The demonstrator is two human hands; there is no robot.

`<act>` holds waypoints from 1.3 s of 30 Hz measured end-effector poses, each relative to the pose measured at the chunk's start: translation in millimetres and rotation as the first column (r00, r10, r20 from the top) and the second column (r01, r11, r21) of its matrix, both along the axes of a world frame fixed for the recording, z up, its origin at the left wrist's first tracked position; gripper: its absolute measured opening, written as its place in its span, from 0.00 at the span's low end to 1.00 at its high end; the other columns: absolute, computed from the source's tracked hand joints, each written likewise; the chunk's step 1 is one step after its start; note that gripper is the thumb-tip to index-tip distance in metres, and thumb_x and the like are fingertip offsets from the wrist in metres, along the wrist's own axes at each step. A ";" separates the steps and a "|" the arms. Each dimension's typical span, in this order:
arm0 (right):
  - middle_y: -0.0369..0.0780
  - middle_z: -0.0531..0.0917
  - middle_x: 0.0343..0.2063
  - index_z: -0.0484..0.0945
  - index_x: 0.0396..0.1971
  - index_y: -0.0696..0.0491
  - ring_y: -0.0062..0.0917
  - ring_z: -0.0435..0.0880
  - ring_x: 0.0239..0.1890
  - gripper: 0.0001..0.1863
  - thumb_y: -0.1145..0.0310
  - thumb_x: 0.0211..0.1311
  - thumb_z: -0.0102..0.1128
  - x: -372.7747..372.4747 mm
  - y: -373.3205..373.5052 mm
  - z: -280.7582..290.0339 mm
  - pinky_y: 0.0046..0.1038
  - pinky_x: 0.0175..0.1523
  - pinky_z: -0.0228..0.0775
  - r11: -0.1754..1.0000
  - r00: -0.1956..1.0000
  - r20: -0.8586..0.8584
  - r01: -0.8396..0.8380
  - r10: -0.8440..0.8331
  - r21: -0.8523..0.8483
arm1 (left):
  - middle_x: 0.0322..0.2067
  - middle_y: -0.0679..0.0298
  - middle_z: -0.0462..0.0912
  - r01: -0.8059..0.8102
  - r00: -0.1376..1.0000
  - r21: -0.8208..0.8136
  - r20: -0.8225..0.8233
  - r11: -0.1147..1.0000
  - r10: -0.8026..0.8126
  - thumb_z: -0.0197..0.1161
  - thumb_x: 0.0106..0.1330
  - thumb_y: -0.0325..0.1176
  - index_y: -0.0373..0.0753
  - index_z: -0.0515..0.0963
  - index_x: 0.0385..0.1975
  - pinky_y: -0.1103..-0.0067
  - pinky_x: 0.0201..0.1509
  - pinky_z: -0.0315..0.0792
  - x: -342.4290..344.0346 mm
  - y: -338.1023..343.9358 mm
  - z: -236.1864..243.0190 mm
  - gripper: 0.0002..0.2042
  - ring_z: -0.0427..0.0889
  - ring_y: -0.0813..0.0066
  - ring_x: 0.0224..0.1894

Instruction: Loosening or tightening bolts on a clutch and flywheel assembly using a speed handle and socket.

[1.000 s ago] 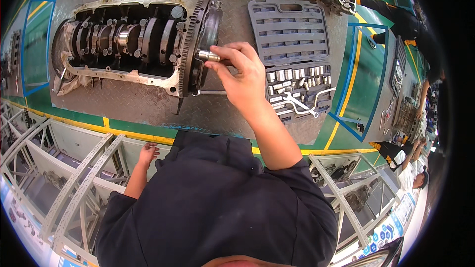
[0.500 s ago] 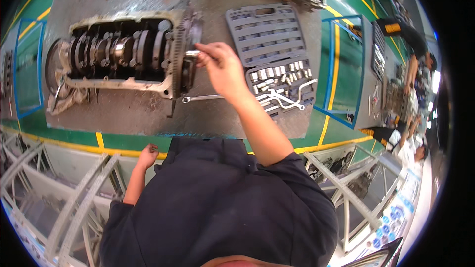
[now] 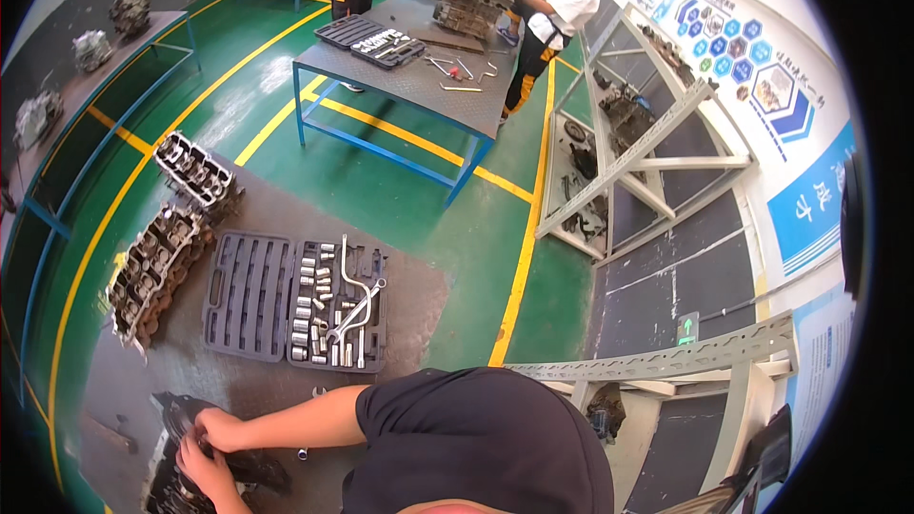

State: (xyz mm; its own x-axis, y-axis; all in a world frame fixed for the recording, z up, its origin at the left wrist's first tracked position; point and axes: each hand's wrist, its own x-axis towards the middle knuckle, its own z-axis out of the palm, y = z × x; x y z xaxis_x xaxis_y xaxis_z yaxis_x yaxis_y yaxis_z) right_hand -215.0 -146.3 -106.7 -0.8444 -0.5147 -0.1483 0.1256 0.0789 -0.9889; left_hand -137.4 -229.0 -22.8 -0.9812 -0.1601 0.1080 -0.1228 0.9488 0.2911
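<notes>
Since the earlier views the camera has swung away from overhead, and both hands now meet on the engine block's (image 3: 205, 476) flywheel end at lower left: the right hand (image 3: 221, 430) and left hand (image 3: 195, 464) are each closed on the dark part, suggesting two-handed work there. Beyond the block lie one open socket set case (image 3: 295, 300), two cylinder heads (image 3: 157, 262), and two people stand at the far blue table (image 3: 409, 86).

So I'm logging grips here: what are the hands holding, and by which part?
Both the left hand and right hand rest on the dark engine part; whether they grip anything cannot be told.
</notes>
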 end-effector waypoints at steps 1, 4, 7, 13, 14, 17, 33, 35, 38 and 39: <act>0.52 0.85 0.29 0.82 0.29 0.62 0.39 0.87 0.34 0.07 0.77 0.48 0.62 -0.9 0.3 0.6 0.36 0.38 0.75 0.999 0.998 0.058 -0.012 0.015 -0.049 | 0.47 0.53 0.80 0.010 1.000 -0.001 -0.011 1.000 -0.010 0.65 0.52 0.23 0.35 0.75 0.52 0.61 0.62 0.63 0.6 -2.1 -2.2 0.24 0.75 0.50 0.52; 0.51 0.85 0.31 0.83 0.30 0.61 0.42 0.86 0.37 0.08 0.78 0.50 0.58 -1.2 13.6 18.3 0.37 0.41 0.75 0.996 0.994 0.082 -0.067 0.072 -0.061 | 0.45 0.53 0.80 -0.022 1.000 -0.027 0.022 0.999 0.022 0.65 0.55 0.26 0.34 0.77 0.50 0.61 0.61 0.64 3.4 -0.6 -2.6 0.20 0.74 0.50 0.51; 0.51 0.85 0.35 0.83 0.34 0.59 0.44 0.84 0.42 0.11 0.76 0.49 0.58 0.4 46.7 36.1 0.39 0.45 0.75 0.997 0.997 -0.038 0.071 -0.071 -0.001 | 0.41 0.53 0.81 0.054 0.997 -0.252 -0.035 0.966 -0.065 0.63 0.64 0.36 0.34 0.79 0.45 0.61 0.61 0.66 -1.9 3.8 -1.5 0.15 0.76 0.49 0.48; 0.49 0.86 0.37 0.85 0.40 0.53 0.40 0.86 0.42 0.15 0.69 0.54 0.55 -12.2 231.6 -69.1 0.37 0.48 0.78 0.986 0.990 0.002 -0.143 0.144 0.079 | 0.37 0.57 0.82 -0.035 0.988 -0.260 -0.152 0.965 -0.005 0.68 0.56 0.31 0.36 0.79 0.36 0.64 0.54 0.69 -1.4 5.1 -19.6 0.10 0.76 0.53 0.47; 0.48 0.86 0.37 0.85 0.40 0.54 0.38 0.86 0.43 0.14 0.66 0.57 0.57 -19.1 268.4 -88.1 0.36 0.49 0.77 0.975 0.990 0.121 -0.099 0.076 0.198 | 0.37 0.58 0.82 -0.070 0.986 -0.264 -0.166 0.962 0.026 0.68 0.56 0.29 0.37 0.80 0.36 0.64 0.54 0.69 -1.6 7.6 -23.1 0.09 0.76 0.55 0.46; 0.49 0.86 0.35 0.83 0.37 0.57 0.39 0.86 0.40 0.13 0.63 0.60 0.58 -21.2 397.9 -125.6 0.37 0.47 0.76 0.796 0.955 0.172 0.092 -0.240 0.599 | 0.37 0.62 0.82 -0.113 0.978 -0.139 -0.190 0.984 0.086 0.66 0.55 0.25 0.37 0.80 0.37 0.65 0.55 0.67 -2.9 14.7 -26.5 0.09 0.75 0.60 0.45; 0.40 0.82 0.36 0.84 0.33 0.52 0.34 0.79 0.45 0.11 0.66 0.58 0.53 -142.0 403.8 -179.4 0.38 0.49 0.68 0.083 0.923 -0.383 0.384 -0.026 0.920 | 0.37 0.55 0.84 -0.081 0.958 -0.294 -0.286 0.952 -0.006 0.66 0.61 0.31 0.34 0.82 0.36 0.61 0.46 0.72 -15.0 30.8 -14.0 0.08 0.80 0.53 0.40; 0.45 0.82 0.38 0.83 0.35 0.53 0.37 0.81 0.45 0.11 0.68 0.52 0.57 -141.3 410.8 -179.8 0.39 0.45 0.73 0.207 0.962 -0.254 0.271 -0.104 0.940 | 0.34 0.57 0.83 -0.035 0.951 -0.248 -0.307 0.968 -0.044 0.65 0.60 0.30 0.36 0.82 0.36 0.60 0.48 0.71 -16.1 42.7 -4.6 0.07 0.79 0.53 0.39; 0.47 0.82 0.29 0.77 0.37 0.57 0.39 0.84 0.29 0.14 0.60 0.65 0.59 -133.0 409.3 -158.2 0.43 0.40 0.77 0.625 0.791 0.002 0.482 -0.612 0.614 | 0.34 0.54 0.86 -0.178 0.964 -0.370 -0.249 0.912 0.087 0.70 0.62 0.40 0.37 0.86 0.33 0.60 0.52 0.72 -8.8 57.9 18.2 0.11 0.80 0.54 0.42; 0.37 0.75 0.18 0.74 0.43 0.56 0.27 0.76 0.17 0.13 0.61 0.69 0.56 -128.1 401.5 -145.6 0.37 0.27 0.73 0.683 0.434 0.619 0.691 -0.654 0.237 | 0.33 0.55 0.85 -0.148 0.964 -0.386 -0.264 0.911 0.044 0.69 0.62 0.41 0.37 0.86 0.32 0.60 0.51 0.72 -4.9 59.7 22.9 0.12 0.80 0.54 0.39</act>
